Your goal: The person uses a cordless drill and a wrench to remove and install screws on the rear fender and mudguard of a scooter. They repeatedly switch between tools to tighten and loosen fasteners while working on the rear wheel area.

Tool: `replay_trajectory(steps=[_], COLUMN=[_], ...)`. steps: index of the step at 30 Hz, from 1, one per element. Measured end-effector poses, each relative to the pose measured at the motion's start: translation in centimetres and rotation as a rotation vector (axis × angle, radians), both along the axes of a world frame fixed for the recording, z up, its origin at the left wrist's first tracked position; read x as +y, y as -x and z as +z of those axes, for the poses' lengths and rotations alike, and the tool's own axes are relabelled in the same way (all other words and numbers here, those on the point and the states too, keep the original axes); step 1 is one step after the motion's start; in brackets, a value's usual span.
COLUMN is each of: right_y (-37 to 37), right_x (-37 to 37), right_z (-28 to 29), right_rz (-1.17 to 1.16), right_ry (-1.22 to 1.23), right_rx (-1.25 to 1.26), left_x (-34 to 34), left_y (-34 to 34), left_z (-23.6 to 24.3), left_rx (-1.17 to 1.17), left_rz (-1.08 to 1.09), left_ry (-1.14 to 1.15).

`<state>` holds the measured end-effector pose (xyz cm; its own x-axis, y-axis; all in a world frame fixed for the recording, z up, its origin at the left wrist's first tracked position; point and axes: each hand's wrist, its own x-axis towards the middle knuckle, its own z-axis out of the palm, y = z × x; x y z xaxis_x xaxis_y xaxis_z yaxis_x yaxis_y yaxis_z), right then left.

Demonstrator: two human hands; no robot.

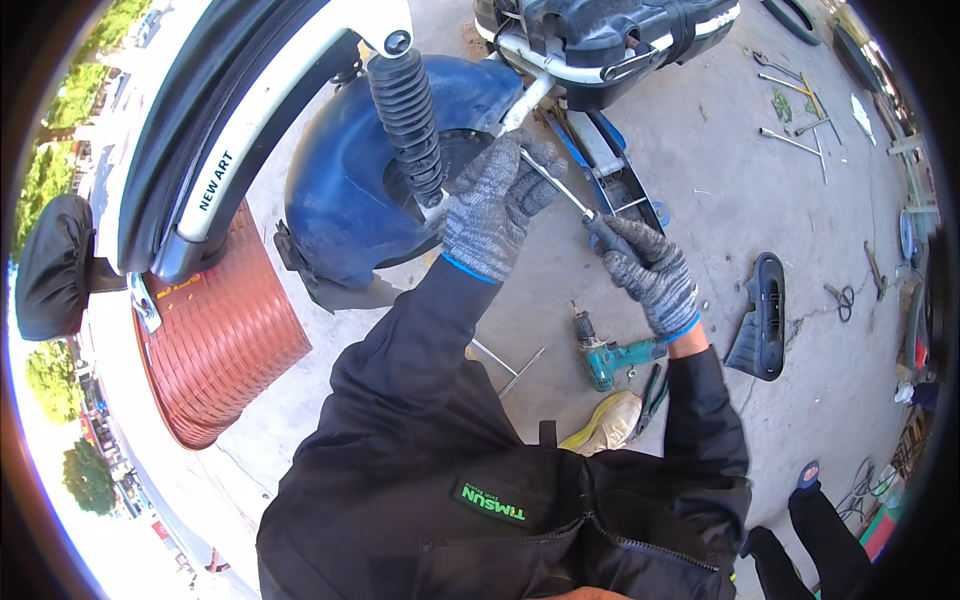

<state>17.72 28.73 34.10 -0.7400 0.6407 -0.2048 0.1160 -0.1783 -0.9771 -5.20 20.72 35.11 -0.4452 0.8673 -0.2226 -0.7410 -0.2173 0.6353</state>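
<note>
A grey knitted glove with a blue cuff covers each of my hands. My right hand (652, 275) is closed around the dark handle of a screwdriver (570, 197), whose bare metal shaft slants up and left. At its tip is my left hand (495, 205), fingers bent and drawn together; what they hold, if anything, is hidden. Just behind that hand stand the blue plastic fender (345, 185) and the ribbed black rubber boot (407, 125) of a scooter's front end. A white metal bar (528, 103) ends right above my left fingers.
A teal cordless drill (615, 360) and a T-handle wrench (515, 375) lie on the concrete below my hands. At left hangs a reddish-brown basket (230, 330). A black plastic part (765, 315), scissors (845, 302) and several wrenches (800, 140) lie rightward. Another person's legs (825, 540) show lower right.
</note>
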Motion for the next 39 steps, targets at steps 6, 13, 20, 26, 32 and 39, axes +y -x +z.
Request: replay_trajectory(steps=[6, 13, 20, 26, 32, 39], right_y=[2.6, 2.4, 1.3, 0.8, -0.2, -0.6], right_x=[-3.7, -4.6, -3.1, -2.4, -1.9, -0.1], right_z=[-3.9, -8.2, -9.0, -9.4, -9.8, -10.7], right_rz=[-0.172, -0.211, -0.250, -0.288, -0.203, -0.220], right_ry=[-0.043, 0.306, 0.137, 0.050, -0.036, 0.215], right_rx=[0.145, 0.433, 0.326, 0.277, 0.239, 0.373], left_x=[-0.3, -1.7, 1.3, 5.2, -0.2, -9.0], left_y=[0.6, -1.7, 2.4, 4.2, 0.7, 4.5], left_z=[0.0, 0.3, -5.2, -6.4, -3.8, 7.7], left_rx=[0.139, 0.290, 1.102, 1.020, 1.543, 2.070], left_rz=[0.029, -0.093, 0.449, 0.806, 0.273, 0.631], left_ry=[0.047, 0.067, 0.565, 0.774, 0.763, 0.857])
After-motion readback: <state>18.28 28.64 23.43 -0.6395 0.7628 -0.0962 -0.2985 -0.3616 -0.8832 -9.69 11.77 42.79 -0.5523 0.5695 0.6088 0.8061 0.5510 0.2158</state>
